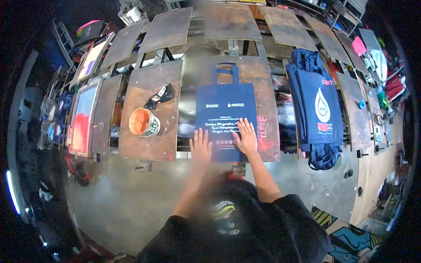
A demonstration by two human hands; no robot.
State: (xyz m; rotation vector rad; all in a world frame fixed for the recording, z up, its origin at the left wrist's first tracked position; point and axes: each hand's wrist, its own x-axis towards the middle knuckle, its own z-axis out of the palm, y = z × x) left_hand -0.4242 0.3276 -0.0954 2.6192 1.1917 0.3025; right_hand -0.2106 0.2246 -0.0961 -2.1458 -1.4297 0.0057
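A navy blue tote bag (224, 95) with white print lies flat on a worn wooden board (266, 105), its handles pointing away from me. My left hand (201, 144) lies on the bag's lower left edge, fingers stretched out and pointing away. Farther right, my right hand (247, 136) rests flat on the bag's lower right part with the fingers extended. Neither hand grips anything. A blurred smear down the picture partly veils the bag's left side and my left forearm.
On the board to the left stand an orange-lined bucket (144, 122) and a crumpled black cloth (158, 96). A stack of navy tote bags (315, 101) lies on the right. Framed screens (84, 116) lean at the far left. More wooden boards (232, 23) line the back, with gaps between them.
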